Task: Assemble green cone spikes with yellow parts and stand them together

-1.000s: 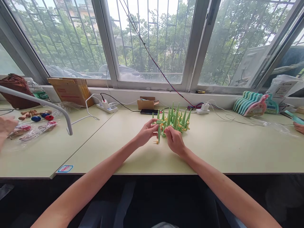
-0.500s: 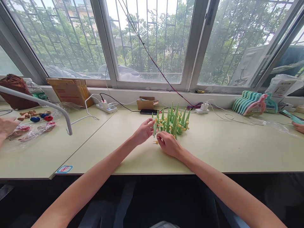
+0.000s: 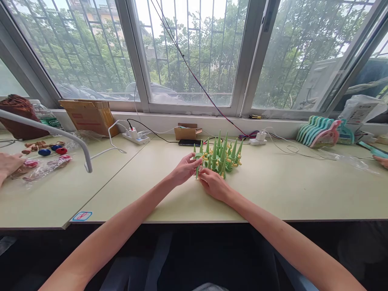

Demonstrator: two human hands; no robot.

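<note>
My left hand (image 3: 185, 169) grips a green cone-shaped piece (image 3: 197, 174) with its point down and its wider end up by the fingertips. My right hand (image 3: 214, 184) is closed beside that cone, its fingertips close together at the cone's side. Whatever small thing those fingertips hold is hidden. Just behind the right hand stands a cluster of green cone-shaped pieces (image 3: 223, 154), points up, with small yellow parts around their bases.
A black phone (image 3: 190, 142) and an open cardboard box (image 3: 187, 131) lie behind the hands. Power strips (image 3: 136, 138) with cables run along the sill. Several small hangers (image 3: 317, 131) stand right. Another person's hand (image 3: 10, 165) is near wooden toy parts (image 3: 45, 148) at left.
The held cone has tilted, and my left fingers have shifted around its wide end. My right fingertips have moved in against it. The small yellow part on the table no longer shows.
</note>
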